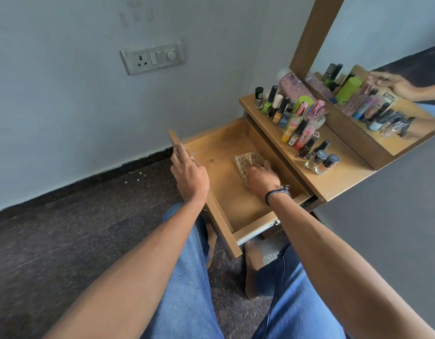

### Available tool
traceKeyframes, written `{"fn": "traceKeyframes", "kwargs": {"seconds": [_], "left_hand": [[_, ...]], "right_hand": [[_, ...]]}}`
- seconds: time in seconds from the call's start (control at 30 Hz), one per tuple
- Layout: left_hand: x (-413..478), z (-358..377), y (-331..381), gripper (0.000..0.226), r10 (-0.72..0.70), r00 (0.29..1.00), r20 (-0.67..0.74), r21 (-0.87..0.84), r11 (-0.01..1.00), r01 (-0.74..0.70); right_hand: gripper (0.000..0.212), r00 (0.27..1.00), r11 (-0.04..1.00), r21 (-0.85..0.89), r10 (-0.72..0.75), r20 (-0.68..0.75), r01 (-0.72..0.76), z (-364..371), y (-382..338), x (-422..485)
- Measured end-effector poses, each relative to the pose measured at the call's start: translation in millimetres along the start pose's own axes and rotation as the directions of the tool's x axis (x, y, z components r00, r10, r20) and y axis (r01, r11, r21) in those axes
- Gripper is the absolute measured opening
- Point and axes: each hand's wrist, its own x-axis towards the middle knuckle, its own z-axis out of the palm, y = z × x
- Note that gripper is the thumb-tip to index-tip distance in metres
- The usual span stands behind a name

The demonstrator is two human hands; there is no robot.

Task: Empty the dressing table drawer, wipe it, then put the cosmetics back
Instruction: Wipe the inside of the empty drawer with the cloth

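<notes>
Drawer (226,189) pulled fully out of the dressing table (338,177). Contents: one folded checked cloth (245,159) lying on the wooden floor toward the back right, and a few small dark specks near the front left corner.

Right hand (260,177) inside the drawer, palm down on the cloth, fingers laid flat and pressing it to the floor. Dark wristband (277,193) on that wrist.

Left hand (187,172) grips the drawer at the top edge of its front panel, fingers curled round it.

Cosmetics (294,123) stand outside the drawer, on the table top: nail-polish bottles and small tubes in close rows, upright, with a pink container behind them. Mirror (382,69) behind reflects them.
</notes>
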Motion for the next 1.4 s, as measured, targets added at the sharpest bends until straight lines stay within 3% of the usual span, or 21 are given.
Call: {"fn": "traceKeyframes", "kwargs": {"seconds": [0.17,0.33,0.53,0.67,0.87,0.93,1.07,1.4], "left_hand": [[0,-1,0,0.052,0.0,1.0,-0.004,0.004,1.0,0.0],[1,1,-2,0.052,-0.003,1.0,0.002,0.012,1.0,0.003],[1,0,-1,0.051,-0.011,1.0,-0.012,0.002,1.0,0.012],[1,1,-1,0.052,-0.009,1.0,-0.017,0.008,1.0,0.009],[1,2,-2,0.052,-0.005,1.0,-0.013,0.007,1.0,0.005],[1,2,-2,0.052,-0.006,1.0,-0.016,0.006,1.0,0.006],[1,2,-2,0.052,-0.003,1.0,-0.015,-0.001,1.0,0.003],[2,2,-3,0.053,-0.007,1.0,-0.009,-0.014,1.0,0.007]], "right_hand": [[0.053,0.98,0.98,0.001,-0.197,-0.042,0.197,14,-54,1],[0.052,0.963,0.965,-0.031,-0.262,-0.062,0.261,15,-79,12],[0.058,0.992,0.99,0.079,-0.117,-0.038,0.12,-10,-56,49],[0.062,0.999,0.999,0.0,-0.035,0.007,0.035,-20,-29,69],[0.084,0.999,0.999,-0.042,0.029,0.027,-0.028,42,20,148],[0.078,0.998,0.998,-0.033,0.061,0.001,-0.061,18,3,95],[0.047,0.996,0.997,-0.009,0.074,-0.046,-0.075,-21,-6,2],[0.047,0.995,0.995,-0.068,0.073,-0.063,-0.077,-10,28,-69]]}}
